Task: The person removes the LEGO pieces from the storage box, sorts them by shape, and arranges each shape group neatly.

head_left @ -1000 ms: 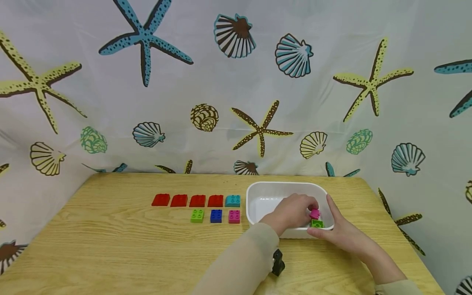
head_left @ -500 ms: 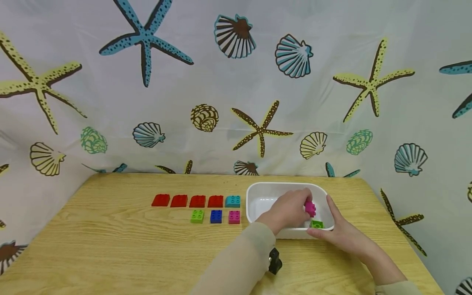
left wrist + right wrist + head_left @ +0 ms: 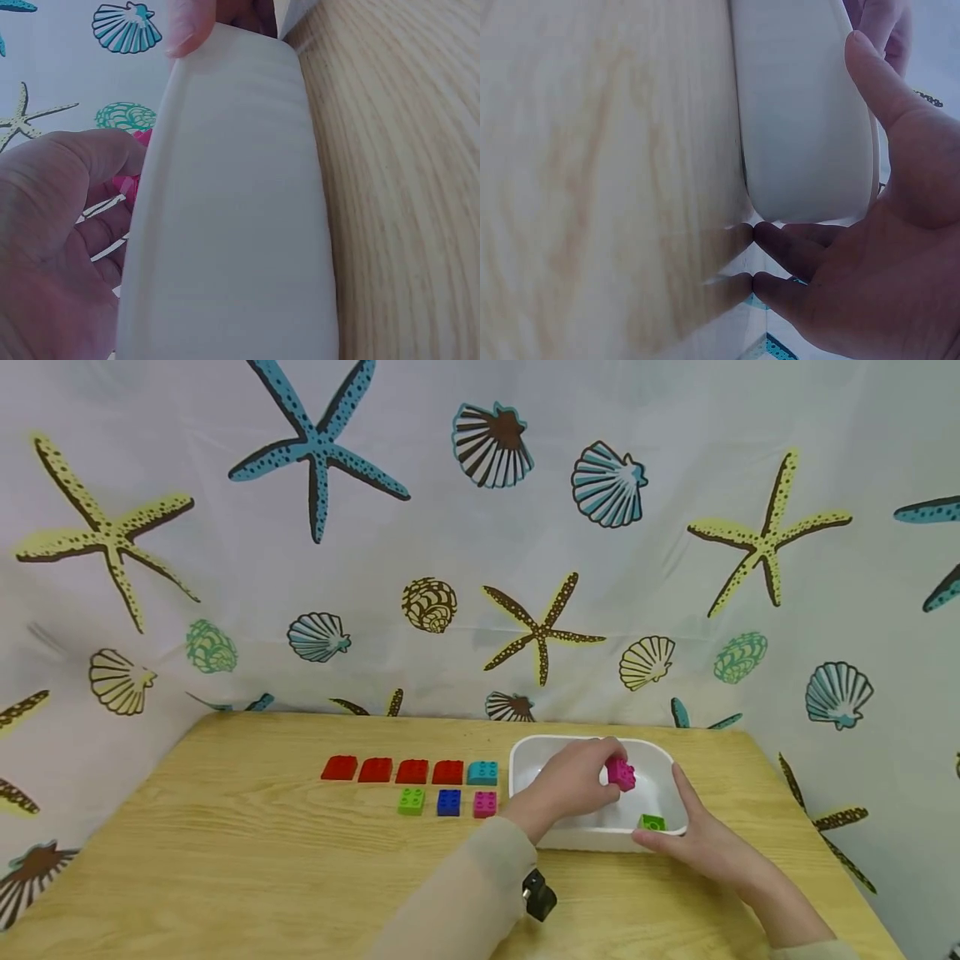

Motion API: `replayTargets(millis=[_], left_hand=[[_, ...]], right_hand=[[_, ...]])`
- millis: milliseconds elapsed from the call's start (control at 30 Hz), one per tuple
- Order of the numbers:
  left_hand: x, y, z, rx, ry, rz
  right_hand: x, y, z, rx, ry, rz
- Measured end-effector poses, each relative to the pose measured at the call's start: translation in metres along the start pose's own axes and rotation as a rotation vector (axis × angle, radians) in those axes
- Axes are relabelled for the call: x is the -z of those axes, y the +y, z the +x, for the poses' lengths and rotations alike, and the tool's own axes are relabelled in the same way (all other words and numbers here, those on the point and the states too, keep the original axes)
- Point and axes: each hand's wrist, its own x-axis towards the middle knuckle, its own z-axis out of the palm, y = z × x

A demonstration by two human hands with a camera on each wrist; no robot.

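Observation:
My left hand (image 3: 572, 778) is over the white bin (image 3: 592, 838) and pinches a pink toy building brick (image 3: 620, 774) between thumb and fingers. In the left wrist view the bin's wall hides most of that pink brick (image 3: 127, 186). At the bin's front right corner, my right hand (image 3: 708, 839) grips it, thumb on the front rim and fingers round the side. The right wrist view shows the right hand's (image 3: 885, 262) lower fingertips touching the table. Inside the bin, near that corner, lies a green brick (image 3: 652, 822).
Left of the bin, several red bricks (image 3: 412, 772) and a light blue brick (image 3: 483, 773) form a row. A lime brick (image 3: 411, 802), a blue brick (image 3: 448, 802) and another pink brick (image 3: 485, 804) line up in front. A patterned cloth (image 3: 360, 568) hangs behind the wooden table (image 3: 247, 827).
My left hand has drawn the pink brick up and leftward, away from the green brick. My right hand keeps its grip on the bin. The head view has shifted slightly.

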Motion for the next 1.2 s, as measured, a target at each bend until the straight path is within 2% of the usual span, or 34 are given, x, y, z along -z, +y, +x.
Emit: replayTargets(millis=[200,500,733,1067,1200], left_hand=[[0.01,0.001,-0.012,0.023,0.037,0.002],[0.021,-0.006,-0.03,0.011,0.09,-0.043],[0.034,-0.011,-0.048,0.002,0.128,-0.045],[0.056,-0.03,-0.078,0.027,0.148,-0.041],[0.065,-0.042,-0.092,0.063,0.161,-0.034]], right_hand=[[-0.001,0.0,-0.001,0.0,0.004,-0.004],[-0.003,-0.003,-0.001,-0.005,-0.007,-0.006],[-0.002,-0.003,-0.002,0.003,-0.003,-0.016],[-0.002,0.0,-0.003,0.02,-0.006,-0.01],[-0.002,0.0,-0.002,0.041,-0.01,0.004]])
